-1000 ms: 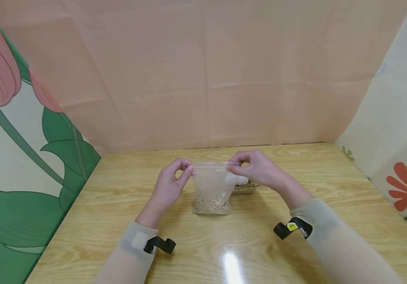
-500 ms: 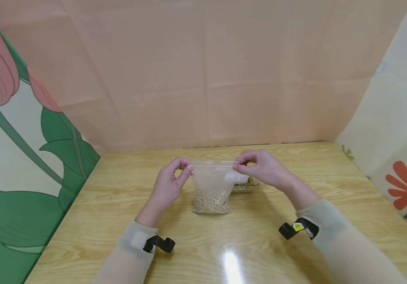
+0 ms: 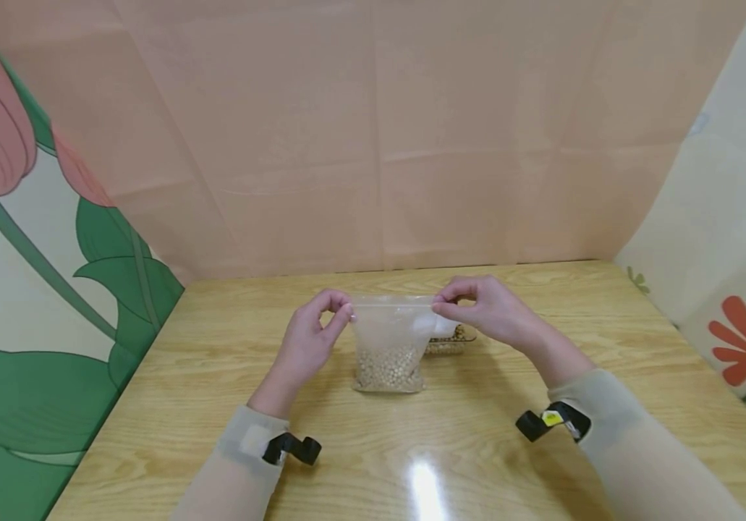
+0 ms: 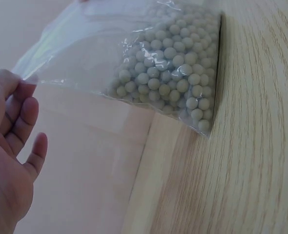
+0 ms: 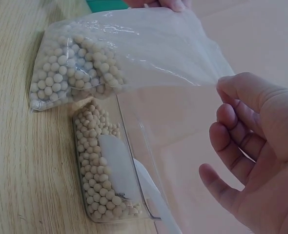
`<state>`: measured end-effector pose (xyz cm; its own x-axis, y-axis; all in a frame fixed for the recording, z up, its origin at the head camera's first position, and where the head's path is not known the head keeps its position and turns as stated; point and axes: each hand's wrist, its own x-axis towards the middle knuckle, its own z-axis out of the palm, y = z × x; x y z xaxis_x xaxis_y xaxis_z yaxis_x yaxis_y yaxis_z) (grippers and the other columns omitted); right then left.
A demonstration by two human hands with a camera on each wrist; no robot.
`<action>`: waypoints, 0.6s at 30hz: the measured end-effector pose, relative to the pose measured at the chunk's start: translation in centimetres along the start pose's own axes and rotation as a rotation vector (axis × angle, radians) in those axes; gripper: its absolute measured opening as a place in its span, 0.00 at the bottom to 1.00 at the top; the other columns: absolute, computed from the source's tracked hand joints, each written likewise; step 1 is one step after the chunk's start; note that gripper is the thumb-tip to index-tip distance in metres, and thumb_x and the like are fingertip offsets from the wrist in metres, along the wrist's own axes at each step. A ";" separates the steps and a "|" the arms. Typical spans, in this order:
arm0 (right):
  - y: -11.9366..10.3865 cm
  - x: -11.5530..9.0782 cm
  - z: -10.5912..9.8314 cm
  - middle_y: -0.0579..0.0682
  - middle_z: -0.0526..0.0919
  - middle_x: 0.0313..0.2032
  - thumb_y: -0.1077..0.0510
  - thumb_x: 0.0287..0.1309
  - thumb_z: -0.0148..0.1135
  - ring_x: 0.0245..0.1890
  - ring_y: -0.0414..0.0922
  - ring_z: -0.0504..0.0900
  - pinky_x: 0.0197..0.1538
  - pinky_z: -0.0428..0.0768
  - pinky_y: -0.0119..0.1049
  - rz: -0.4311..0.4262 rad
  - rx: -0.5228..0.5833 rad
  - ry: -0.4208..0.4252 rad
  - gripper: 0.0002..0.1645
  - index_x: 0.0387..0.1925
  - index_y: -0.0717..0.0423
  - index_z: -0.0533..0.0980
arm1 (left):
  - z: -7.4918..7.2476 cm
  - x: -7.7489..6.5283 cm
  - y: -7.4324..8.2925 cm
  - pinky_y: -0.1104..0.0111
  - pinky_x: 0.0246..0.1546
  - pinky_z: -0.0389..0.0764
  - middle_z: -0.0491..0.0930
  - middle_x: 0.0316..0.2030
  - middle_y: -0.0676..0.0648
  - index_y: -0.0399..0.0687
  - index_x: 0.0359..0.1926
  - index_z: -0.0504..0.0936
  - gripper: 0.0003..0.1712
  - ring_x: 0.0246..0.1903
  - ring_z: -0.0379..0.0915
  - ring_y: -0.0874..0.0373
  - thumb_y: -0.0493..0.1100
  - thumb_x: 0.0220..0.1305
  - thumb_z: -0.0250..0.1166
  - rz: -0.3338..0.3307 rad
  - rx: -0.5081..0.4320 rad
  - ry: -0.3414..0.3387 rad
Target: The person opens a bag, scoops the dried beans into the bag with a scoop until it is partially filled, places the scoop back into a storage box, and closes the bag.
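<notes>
A clear zip bag (image 3: 387, 333) stands on the table, its lower part filled with small beige balls (image 4: 173, 63). My left hand (image 3: 307, 336) pinches the bag's top left corner between thumb and forefinger. At the top right corner, my right hand (image 3: 493, 311) pinches the zip edge in the same way. In the right wrist view, the other fingers of this hand stay loosely bent off the plastic. The top edge is stretched straight between both hands and looks flat; whether the zip is sealed cannot be told.
Behind the bag to the right sits a clear box (image 5: 131, 146) of similar balls, with a white scoop (image 5: 117, 158) in it. The wooden table (image 3: 359, 449) meets a pink backdrop (image 3: 379, 181) at its far edge. Printed walls flank both sides.
My right hand has slid rightward along the bag's top edge to its right corner, mostly in the first half second. My left hand and the bag's base have stayed put.
</notes>
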<state>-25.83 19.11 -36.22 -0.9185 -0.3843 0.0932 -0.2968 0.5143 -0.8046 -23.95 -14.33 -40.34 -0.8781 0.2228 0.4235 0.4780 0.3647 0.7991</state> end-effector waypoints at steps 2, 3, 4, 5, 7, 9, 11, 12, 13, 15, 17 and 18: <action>0.0 0.1 0.1 0.48 0.89 0.54 0.45 0.75 0.73 0.63 0.51 0.82 0.68 0.77 0.57 0.000 0.006 -0.003 0.12 0.49 0.48 0.90 | -0.1 -0.1 0.0 0.55 0.43 0.76 0.85 0.39 0.51 0.53 0.47 0.84 0.07 0.48 0.79 0.56 0.47 0.85 0.63 -0.001 0.005 0.007; 0.0 0.2 0.2 0.48 0.89 0.54 0.46 0.75 0.73 0.63 0.51 0.82 0.68 0.77 0.57 0.000 0.009 -0.005 0.12 0.49 0.48 0.90 | -0.2 -0.2 0.0 0.55 0.43 0.76 0.85 0.39 0.51 0.53 0.47 0.84 0.07 0.47 0.79 0.56 0.47 0.85 0.63 -0.004 0.004 0.010; -0.1 0.2 0.2 0.48 0.89 0.54 0.45 0.75 0.73 0.63 0.51 0.82 0.67 0.77 0.57 0.000 0.011 -0.008 0.12 0.49 0.48 0.90 | -0.3 -0.2 0.0 0.55 0.42 0.76 0.85 0.39 0.50 0.53 0.47 0.84 0.07 0.47 0.79 0.56 0.48 0.86 0.63 -0.005 0.004 0.011; -0.1 0.3 0.3 0.48 0.89 0.54 0.46 0.75 0.74 0.62 0.51 0.82 0.67 0.77 0.57 0.003 0.015 -0.010 0.12 0.48 0.48 0.90 | -0.4 -0.3 0.0 0.55 0.42 0.76 0.84 0.39 0.51 0.54 0.47 0.84 0.07 0.47 0.79 0.56 0.48 0.86 0.63 -0.008 0.003 0.013; -0.3 0.4 0.5 0.47 0.89 0.53 0.46 0.75 0.74 0.61 0.50 0.83 0.66 0.78 0.56 0.005 0.014 -0.015 0.11 0.48 0.47 0.90 | -0.7 -0.5 0.0 0.55 0.43 0.77 0.84 0.39 0.51 0.54 0.47 0.84 0.07 0.47 0.79 0.56 0.48 0.86 0.63 -0.014 0.008 0.016; -0.5 0.6 0.7 0.46 0.90 0.52 0.45 0.74 0.74 0.60 0.50 0.83 0.65 0.79 0.55 0.004 0.012 -0.024 0.11 0.47 0.45 0.90 | -1.1 -0.8 -0.1 0.55 0.43 0.77 0.84 0.39 0.51 0.54 0.47 0.84 0.07 0.48 0.79 0.56 0.49 0.86 0.63 -0.029 0.014 0.017; -0.7 0.8 1.0 0.44 0.90 0.52 0.43 0.74 0.74 0.59 0.49 0.83 0.63 0.79 0.54 0.001 0.011 -0.035 0.11 0.47 0.43 0.90 | -1.6 -1.0 -0.1 0.57 0.45 0.77 0.84 0.39 0.52 0.52 0.48 0.84 0.08 0.48 0.79 0.56 0.49 0.85 0.63 -0.039 0.026 0.021; -0.8 1.0 1.1 0.44 0.90 0.52 0.42 0.74 0.74 0.59 0.49 0.83 0.63 0.79 0.53 -0.004 0.008 -0.040 0.12 0.47 0.43 0.90 | -1.9 -1.2 -0.1 0.57 0.45 0.77 0.84 0.39 0.52 0.52 0.48 0.84 0.08 0.48 0.79 0.56 0.48 0.85 0.64 -0.043 0.037 0.022; -0.9 1.1 1.3 0.44 0.90 0.51 0.42 0.74 0.74 0.59 0.49 0.83 0.63 0.80 0.53 -0.008 0.008 -0.046 0.12 0.47 0.43 0.90 | -2.2 -1.3 0.0 0.57 0.45 0.77 0.84 0.39 0.53 0.51 0.48 0.84 0.08 0.47 0.79 0.56 0.48 0.85 0.64 -0.048 0.046 0.024; -1.1 1.4 1.6 0.44 0.90 0.51 0.42 0.74 0.74 0.59 0.50 0.84 0.62 0.80 0.54 -0.018 0.004 -0.054 0.12 0.47 0.43 0.90 | -2.7 -1.4 0.1 0.57 0.44 0.77 0.85 0.39 0.53 0.51 0.48 0.85 0.07 0.46 0.79 0.55 0.48 0.85 0.64 -0.053 0.061 0.027; -1.2 1.8 1.9 0.44 0.90 0.52 0.41 0.74 0.73 0.60 0.50 0.84 0.63 0.80 0.55 -0.023 0.003 -0.055 0.13 0.48 0.44 0.91 | -3.1 -1.4 -0.1 0.57 0.42 0.77 0.85 0.39 0.50 0.51 0.48 0.85 0.07 0.43 0.78 0.55 0.47 0.85 0.64 -0.054 0.076 0.027; -1.2 2.0 2.1 0.44 0.90 0.52 0.42 0.74 0.73 0.61 0.50 0.84 0.64 0.80 0.55 -0.021 0.006 -0.053 0.14 0.49 0.44 0.91 | -3.3 -1.3 -0.1 0.58 0.41 0.77 0.85 0.39 0.50 0.51 0.48 0.85 0.07 0.43 0.77 0.54 0.47 0.85 0.64 -0.057 0.082 0.027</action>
<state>-26.78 16.16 -36.28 -0.8971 -0.4347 0.0790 -0.3140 0.5014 -0.8062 -22.96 -17.63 -39.55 -0.9037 0.1753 0.3906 0.4265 0.4487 0.7854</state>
